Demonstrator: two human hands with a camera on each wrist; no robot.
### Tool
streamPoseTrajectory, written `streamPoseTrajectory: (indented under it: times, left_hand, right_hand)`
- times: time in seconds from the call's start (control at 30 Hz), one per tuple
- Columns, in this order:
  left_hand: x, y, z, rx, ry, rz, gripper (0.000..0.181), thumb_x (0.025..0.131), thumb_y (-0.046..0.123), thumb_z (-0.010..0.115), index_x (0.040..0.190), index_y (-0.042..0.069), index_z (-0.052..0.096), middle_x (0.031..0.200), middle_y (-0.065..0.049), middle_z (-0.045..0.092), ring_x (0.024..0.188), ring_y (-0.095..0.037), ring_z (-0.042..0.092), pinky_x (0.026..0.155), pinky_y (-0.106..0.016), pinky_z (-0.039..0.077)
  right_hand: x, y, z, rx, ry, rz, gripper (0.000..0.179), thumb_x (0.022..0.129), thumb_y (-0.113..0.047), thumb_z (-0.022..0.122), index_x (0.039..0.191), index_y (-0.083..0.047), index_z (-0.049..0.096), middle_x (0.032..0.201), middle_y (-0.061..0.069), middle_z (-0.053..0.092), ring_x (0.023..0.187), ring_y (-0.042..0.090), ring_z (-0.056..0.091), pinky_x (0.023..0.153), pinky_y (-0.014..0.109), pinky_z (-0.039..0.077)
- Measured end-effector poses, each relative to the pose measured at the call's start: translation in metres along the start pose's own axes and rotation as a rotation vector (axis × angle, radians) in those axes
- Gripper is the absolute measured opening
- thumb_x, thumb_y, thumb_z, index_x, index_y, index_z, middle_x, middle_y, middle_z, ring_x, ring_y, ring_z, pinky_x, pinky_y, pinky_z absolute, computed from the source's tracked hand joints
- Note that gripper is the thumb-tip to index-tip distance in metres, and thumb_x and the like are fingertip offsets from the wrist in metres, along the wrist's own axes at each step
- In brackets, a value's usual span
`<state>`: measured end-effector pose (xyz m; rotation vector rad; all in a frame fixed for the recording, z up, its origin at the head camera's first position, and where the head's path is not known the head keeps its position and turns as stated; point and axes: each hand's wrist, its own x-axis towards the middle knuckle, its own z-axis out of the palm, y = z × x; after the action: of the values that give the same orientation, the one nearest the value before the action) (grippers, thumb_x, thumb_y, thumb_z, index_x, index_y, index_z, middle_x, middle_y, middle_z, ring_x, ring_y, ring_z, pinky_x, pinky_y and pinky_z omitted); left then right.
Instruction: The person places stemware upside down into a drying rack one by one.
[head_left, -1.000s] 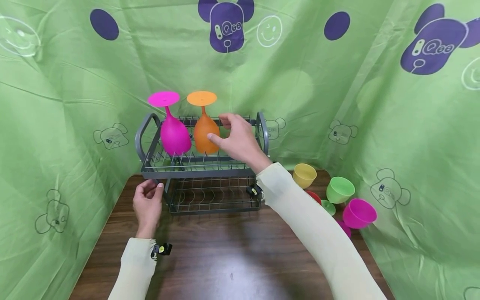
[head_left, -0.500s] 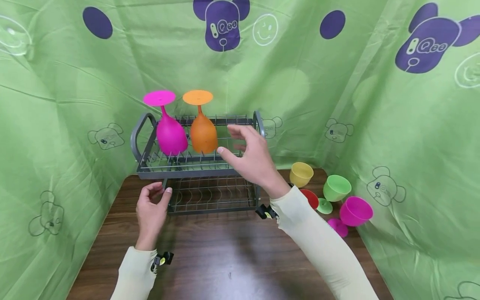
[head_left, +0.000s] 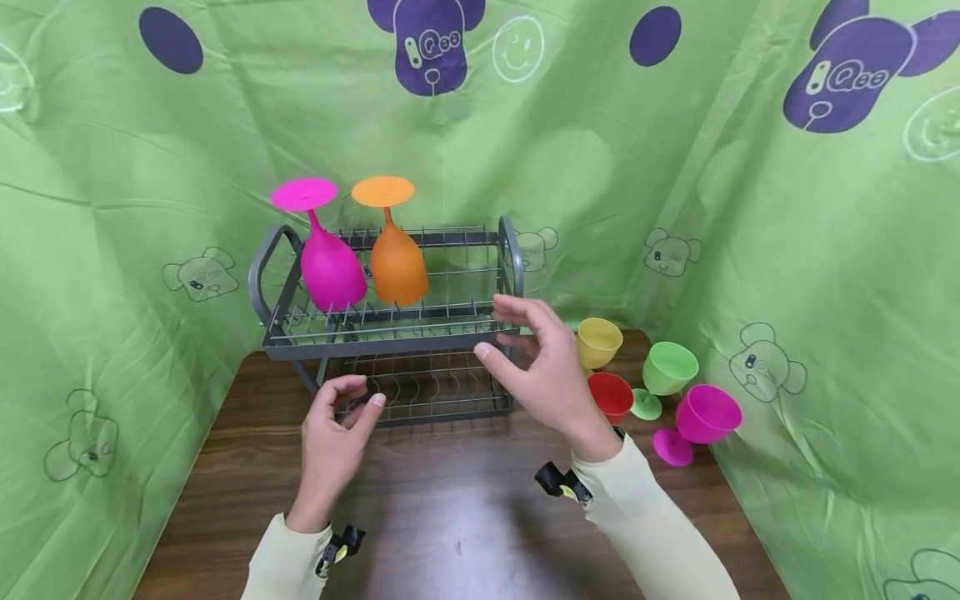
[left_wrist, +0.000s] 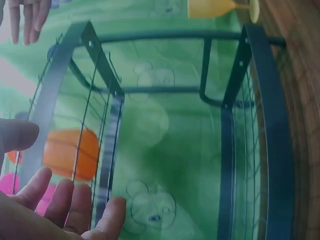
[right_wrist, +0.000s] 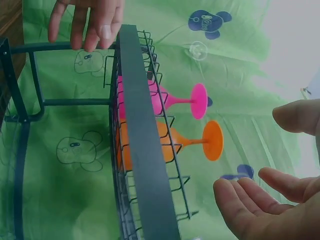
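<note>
A magenta goblet (head_left: 330, 268) and an orange goblet (head_left: 398, 265) stand upside down, side by side, on the upper tier of a grey two-tier dish rack (head_left: 390, 342). My left hand (head_left: 333, 442) hovers in front of the lower tier, fingers loosely bent, holding nothing. Near the rack's right front corner is my right hand (head_left: 551, 375), its thumb apart from the fingers and nothing between them. Both goblets also show through the rack's wires in the right wrist view, the orange goblet (right_wrist: 170, 142) nearer my right hand (right_wrist: 270, 205).
Right of the rack, on the brown wooden table (head_left: 435, 517), are a yellow goblet (head_left: 598, 342), a red goblet (head_left: 611, 395) partly behind my right hand, a green goblet (head_left: 670, 368) and another magenta goblet (head_left: 708, 414). A green patterned cloth (head_left: 585, 167) surrounds the table.
My right hand has drawn away from the orange goblet, moving right and down towards me. My left hand has left the rack's left front corner and moved right and slightly down.
</note>
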<state>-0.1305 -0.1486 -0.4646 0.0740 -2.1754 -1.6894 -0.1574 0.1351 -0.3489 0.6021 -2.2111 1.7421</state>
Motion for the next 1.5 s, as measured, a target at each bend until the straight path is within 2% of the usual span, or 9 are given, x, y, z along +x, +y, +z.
streamPoseTrajectory:
  times: [0.23,0.4,0.7,0.83,1.0,1.2,1.33,1.43,1.5]
  left_hand:
    - [-0.021,0.007,0.014,0.021,-0.090,0.034,0.036,0.093,0.014,0.083,0.125,0.013,0.068,0.122,0.001,0.067,0.117,-0.016,0.064,0.096,-0.018,0.059]
    - [-0.034,0.010,0.018,0.022,-0.117,0.041,0.037,0.092,0.013,0.084,0.125,0.014,0.068,0.125,0.002,0.068,0.117,-0.014,0.064,0.098,-0.024,0.060]
    - [-0.050,-0.005,0.025,-0.040,-0.148,0.007,0.036,0.091,0.008,0.083,0.124,0.010,0.067,0.125,-0.001,0.067,0.114,-0.009,0.066,0.099,-0.027,0.061]
    - [-0.057,-0.009,0.028,-0.046,-0.173,-0.030,0.037,0.091,0.010,0.084,0.125,0.010,0.067,0.127,-0.001,0.067,0.117,-0.013,0.065,0.098,-0.027,0.061]
    - [-0.065,-0.011,0.034,-0.076,-0.218,-0.057,0.039,0.091,0.010,0.084,0.126,0.010,0.066,0.130,-0.002,0.065,0.119,-0.017,0.063,0.098,-0.032,0.062]
    - [-0.073,-0.015,0.041,-0.100,-0.240,-0.069,0.037,0.091,0.008,0.083,0.124,0.011,0.067,0.129,-0.004,0.066,0.115,-0.014,0.065,0.094,-0.031,0.063]
    - [-0.077,-0.017,0.043,-0.115,-0.256,-0.072,0.036,0.091,0.008,0.083,0.124,0.011,0.067,0.129,-0.005,0.066,0.117,-0.024,0.066,0.093,-0.027,0.063]
    - [-0.079,-0.017,0.045,-0.131,-0.265,-0.072,0.037,0.091,0.007,0.083,0.124,0.012,0.067,0.130,-0.005,0.065,0.119,-0.028,0.065,0.093,-0.027,0.063]
    - [-0.080,-0.017,0.046,-0.140,-0.266,-0.071,0.037,0.090,0.005,0.083,0.123,0.011,0.067,0.130,-0.005,0.065,0.118,-0.025,0.066,0.093,-0.028,0.063]
  right_hand:
    - [-0.030,0.018,-0.015,0.068,0.107,0.047,0.056,0.089,-0.002,0.081,0.142,-0.006,0.061,0.138,0.011,0.065,0.128,0.029,0.064,0.104,0.033,0.060]
    - [-0.047,0.039,-0.030,0.126,0.199,0.114,0.055,0.089,0.005,0.079,0.141,0.001,0.061,0.136,0.011,0.065,0.128,0.032,0.063,0.102,0.030,0.060]
    - [-0.078,0.076,-0.056,0.137,0.344,0.253,0.053,0.089,0.007,0.079,0.139,0.002,0.060,0.131,0.002,0.067,0.119,0.013,0.067,0.096,0.023,0.061]
    - [-0.093,0.093,-0.068,0.098,0.418,0.310,0.054,0.089,0.003,0.081,0.139,-0.001,0.062,0.132,0.006,0.067,0.119,0.016,0.068,0.095,0.021,0.061]
    - [-0.109,0.118,-0.086,-0.017,0.501,0.381,0.056,0.089,-0.006,0.084,0.140,-0.005,0.063,0.138,0.018,0.064,0.122,0.022,0.065,0.094,0.015,0.059]
    - [-0.121,0.150,-0.104,-0.072,0.560,0.463,0.062,0.088,-0.012,0.087,0.143,-0.003,0.060,0.133,0.010,0.065,0.110,0.006,0.069,0.091,0.012,0.058]
    - [-0.125,0.166,-0.110,-0.076,0.583,0.491,0.064,0.088,-0.014,0.088,0.144,-0.003,0.059,0.133,0.010,0.063,0.101,-0.004,0.067,0.089,0.011,0.057]
    - [-0.126,0.178,-0.111,-0.075,0.578,0.521,0.068,0.088,-0.016,0.088,0.147,-0.005,0.057,0.137,0.011,0.062,0.103,-0.002,0.067,0.089,0.008,0.056]
    - [-0.126,0.186,-0.112,-0.077,0.565,0.540,0.071,0.088,-0.018,0.088,0.149,-0.006,0.054,0.141,0.010,0.061,0.111,0.005,0.066,0.092,0.009,0.055]
